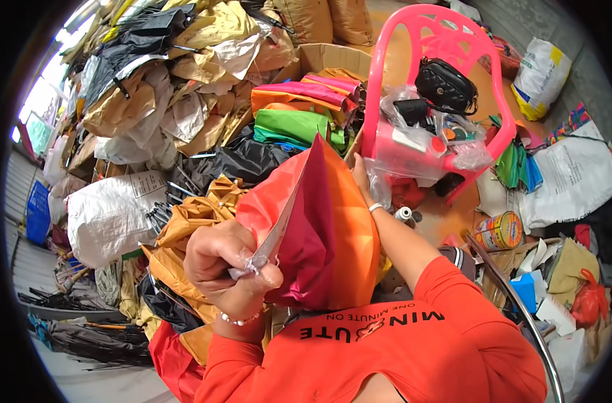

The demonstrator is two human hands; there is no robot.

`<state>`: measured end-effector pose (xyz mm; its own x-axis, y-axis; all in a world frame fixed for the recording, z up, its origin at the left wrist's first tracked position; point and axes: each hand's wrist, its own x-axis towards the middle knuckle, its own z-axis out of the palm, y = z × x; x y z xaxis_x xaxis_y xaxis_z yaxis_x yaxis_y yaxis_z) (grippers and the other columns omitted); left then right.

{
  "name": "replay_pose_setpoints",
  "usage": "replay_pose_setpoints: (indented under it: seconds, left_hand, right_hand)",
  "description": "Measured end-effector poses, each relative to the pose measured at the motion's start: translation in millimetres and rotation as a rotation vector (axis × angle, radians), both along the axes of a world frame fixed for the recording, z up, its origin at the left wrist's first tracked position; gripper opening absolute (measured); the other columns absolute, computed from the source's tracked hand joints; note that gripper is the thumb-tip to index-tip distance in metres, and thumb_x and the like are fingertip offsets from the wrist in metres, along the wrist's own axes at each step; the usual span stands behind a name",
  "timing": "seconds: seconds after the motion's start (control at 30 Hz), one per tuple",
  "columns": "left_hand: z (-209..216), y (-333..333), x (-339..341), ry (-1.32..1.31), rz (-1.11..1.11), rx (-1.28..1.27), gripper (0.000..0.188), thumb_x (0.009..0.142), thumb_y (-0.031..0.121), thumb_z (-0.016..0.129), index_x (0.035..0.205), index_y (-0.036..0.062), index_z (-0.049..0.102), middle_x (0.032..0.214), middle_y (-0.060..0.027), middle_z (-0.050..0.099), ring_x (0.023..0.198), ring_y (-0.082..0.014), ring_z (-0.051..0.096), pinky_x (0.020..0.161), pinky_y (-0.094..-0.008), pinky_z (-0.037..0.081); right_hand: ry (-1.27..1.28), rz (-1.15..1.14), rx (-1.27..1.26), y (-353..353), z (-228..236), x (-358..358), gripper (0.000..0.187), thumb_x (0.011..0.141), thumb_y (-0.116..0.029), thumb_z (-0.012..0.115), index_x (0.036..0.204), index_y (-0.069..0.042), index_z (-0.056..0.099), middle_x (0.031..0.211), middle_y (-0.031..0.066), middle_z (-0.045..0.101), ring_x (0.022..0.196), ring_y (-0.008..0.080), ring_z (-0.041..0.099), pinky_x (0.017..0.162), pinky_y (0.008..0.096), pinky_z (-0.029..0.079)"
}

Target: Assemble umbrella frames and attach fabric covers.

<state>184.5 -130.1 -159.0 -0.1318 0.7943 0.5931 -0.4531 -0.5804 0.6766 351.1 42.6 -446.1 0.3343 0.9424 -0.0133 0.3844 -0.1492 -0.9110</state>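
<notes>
- A panelled fabric canopy (319, 242) in red, magenta and orange is held up in front of the torso, its peak pointed away from the body.
- The near edge of the canopy is pinched by the left hand (218, 265); the thumb is pressed against the curled fingers, with the hem and some loose whitish threads clamped between them.
- A beaded bracelet (241, 320) is worn on the left wrist.
- The right hand (361, 180) is placed at the far orange side of the canopy, near the pink plastic chair (374, 94). Its fingers are partly hidden by the fabric, so whether they are apart or together cannot be told.
- A white wristband (375, 207) is worn on the right wrist.
- On the chair, a black quilted handbag (445, 85) and clear plastic bags are seen.
- Beyond the canopy, folded orange-and-magenta fabric (299, 96) and folded green fabric (292, 126) are stacked by a cardboard box (319, 57).
- To the left, ochre fabric (175, 275) is heaped just beside the left hand, and a white sack (114, 218) is set farther out.
- To the right, a thread spool (403, 213) is seen near the right forearm; a round tin (499, 230) is placed farther off, beyond a curved metal tube (521, 322).
</notes>
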Motion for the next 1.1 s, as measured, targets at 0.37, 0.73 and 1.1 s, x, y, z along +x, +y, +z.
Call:
replay_pose_setpoints:
  seconds: [0.37,0.73,1.1]
  left_hand:
    - [-7,5,-46,0.092,0.278,0.067,0.019,0.076,0.005,0.064,0.082,0.0084,0.046,0.065,0.0002,0.043,0.051,-0.007,0.035,0.047,-0.019,0.034]
    - [-18,48,-130,0.519,1.102,-0.416,0.026,0.079,0.011,0.067,0.103,0.0055,0.057,0.098,-0.0055,0.057,0.079,-0.0131,0.053,0.077,-0.024,0.041]
    - [19,89,-88,0.644,0.655,0.11,0.045,0.067,-0.004,0.066,0.109,0.0059,0.054,0.1,-0.0061,0.06,0.082,-0.0163,0.056,0.072,-0.0226,0.043]
  right_hand:
    - [0.391,0.722,0.195,10,185,32,0.009,0.082,-0.015,0.058,0.079,-0.007,0.057,0.074,-0.0007,0.057,0.067,0.0072,0.05,0.062,0.0185,0.039]
    - [0.004,0.668,0.832,-68,379,84,0.007,0.088,-0.01,0.052,0.094,-0.007,0.051,0.087,0.0042,0.06,0.076,0.0094,0.05,0.071,0.0199,0.038]
    - [-0.106,0.621,0.771,-88,385,90,0.01,0.09,-0.013,0.049,0.098,-0.008,0.046,0.088,0.0062,0.059,0.066,0.0063,0.045,0.057,0.0165,0.034]
